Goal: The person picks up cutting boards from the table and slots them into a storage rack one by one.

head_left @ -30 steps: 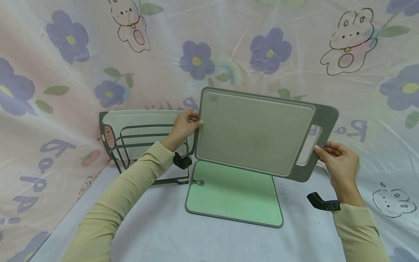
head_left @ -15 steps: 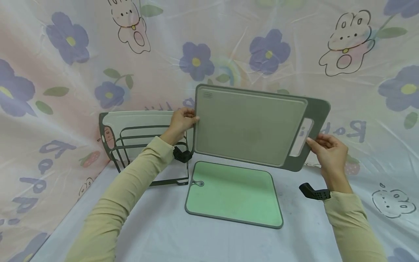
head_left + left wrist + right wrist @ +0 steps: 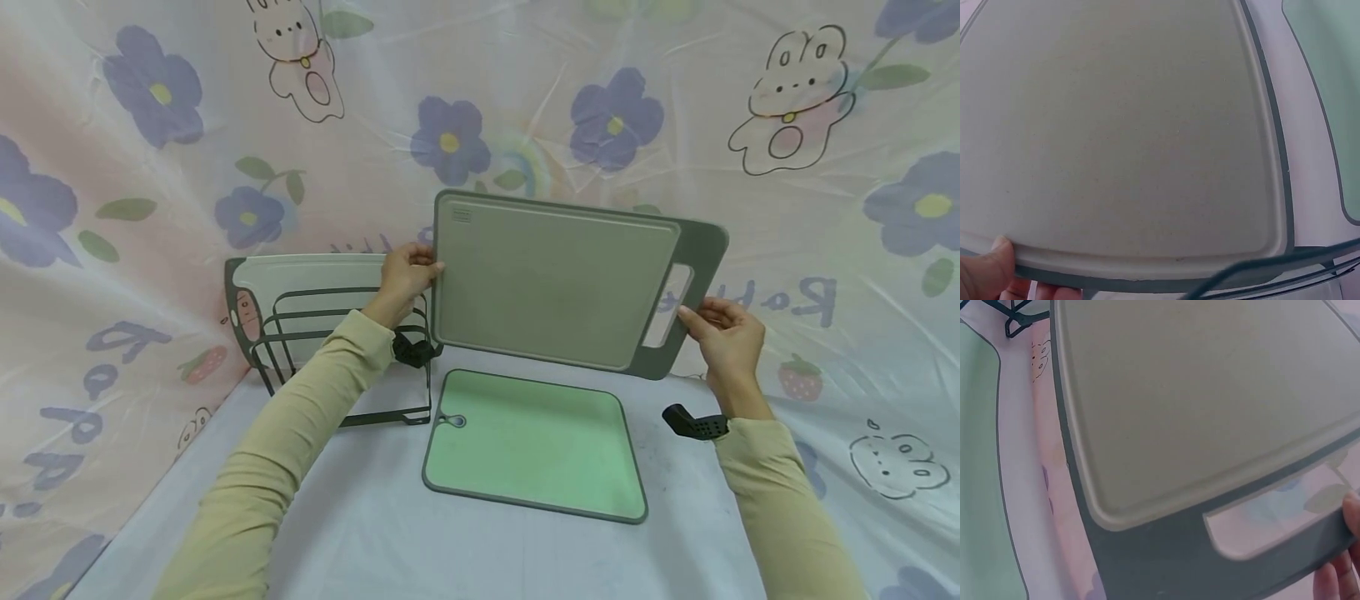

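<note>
A beige cutting board [image 3: 551,283] with a dark grey-green rim and a slotted handle is held up, tilted, above the cloth. My left hand [image 3: 405,282] pinches its left edge, with the thumb on the front face, as the left wrist view also shows. At the handle end, my right hand [image 3: 726,346] pinches the outer edge beside the slot. Left of the board stands a dark wire rack [image 3: 337,312], partly hidden by my left forearm. A pale cutting board [image 3: 318,268] with a dark end stands upright in it. The raised board's left end is beside the rack.
Below the raised board, a light green cutting board [image 3: 536,450] with a grey rim and a small hole lies flat on the white cloth [image 3: 375,533]. Behind everything hangs a patterned curtain [image 3: 525,125] with flowers and rabbits.
Both hands have carried the beige board a little to the left and slightly up, toward the rack. The green board and the rack have stayed in place.
</note>
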`<state>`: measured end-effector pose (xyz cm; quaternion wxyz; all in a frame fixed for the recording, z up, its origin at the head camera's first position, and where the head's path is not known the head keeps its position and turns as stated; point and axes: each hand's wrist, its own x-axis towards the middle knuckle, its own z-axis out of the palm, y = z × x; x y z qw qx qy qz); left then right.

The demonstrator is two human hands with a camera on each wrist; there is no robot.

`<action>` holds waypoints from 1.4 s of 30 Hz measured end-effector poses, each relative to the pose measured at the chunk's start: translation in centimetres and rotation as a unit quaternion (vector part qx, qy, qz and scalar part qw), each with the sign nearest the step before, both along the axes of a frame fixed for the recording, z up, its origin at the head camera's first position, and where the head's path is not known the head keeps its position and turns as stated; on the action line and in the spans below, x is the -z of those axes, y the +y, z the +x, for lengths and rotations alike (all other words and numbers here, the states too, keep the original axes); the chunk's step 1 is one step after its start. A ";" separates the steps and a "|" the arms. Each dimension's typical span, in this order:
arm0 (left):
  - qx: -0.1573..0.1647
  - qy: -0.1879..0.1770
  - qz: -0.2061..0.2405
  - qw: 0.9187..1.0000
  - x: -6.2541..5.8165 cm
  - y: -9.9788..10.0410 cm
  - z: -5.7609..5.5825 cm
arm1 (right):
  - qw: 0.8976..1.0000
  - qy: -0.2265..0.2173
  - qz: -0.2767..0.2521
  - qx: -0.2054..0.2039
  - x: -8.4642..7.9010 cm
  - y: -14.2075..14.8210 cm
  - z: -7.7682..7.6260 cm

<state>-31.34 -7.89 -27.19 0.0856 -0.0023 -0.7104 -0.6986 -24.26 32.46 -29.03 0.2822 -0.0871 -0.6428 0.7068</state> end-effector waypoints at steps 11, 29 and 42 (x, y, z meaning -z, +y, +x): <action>-0.032 0.007 -0.001 0.999 0.3 -0.8 -0.7 | 0.999 0.013 -0.011 -0.029 0.1 -0.8 -1.8; -0.071 0.006 -0.026 0.997 -0.1 -4.1 -0.3 | 0.997 0.006 0.020 -0.076 0.1 -3.2 -4.8; -0.084 0.006 -0.018 0.996 -0.7 -7.6 0.8 | 0.993 -0.003 0.075 -0.092 -0.2 -6.3 -6.3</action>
